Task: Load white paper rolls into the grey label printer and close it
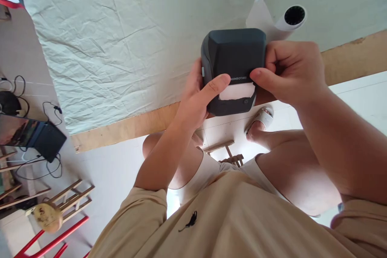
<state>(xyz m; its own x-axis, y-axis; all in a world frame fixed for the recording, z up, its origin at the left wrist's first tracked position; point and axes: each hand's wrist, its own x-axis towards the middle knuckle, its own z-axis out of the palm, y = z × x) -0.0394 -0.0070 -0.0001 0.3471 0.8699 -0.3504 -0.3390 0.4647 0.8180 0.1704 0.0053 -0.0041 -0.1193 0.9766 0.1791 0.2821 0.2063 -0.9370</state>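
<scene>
A dark grey label printer is held up at the table's front edge, its front face toward me. A strip of white label paper with a ragged lower edge shows in its slot, above a small power button. My left hand grips the printer's left side, thumb lying across the front by the lettering. At the right side is my right hand, fingers curled against the casing and thumb tip on the front. Behind it, a roll of white label paper lies on the cloth with a loose strip sticking up.
A wrinkled pale green cloth covers the table, leaving a bare wooden edge along the front. To the left on the floor side are an open laptop, tangled black cables, a round wooden stool and red stool legs.
</scene>
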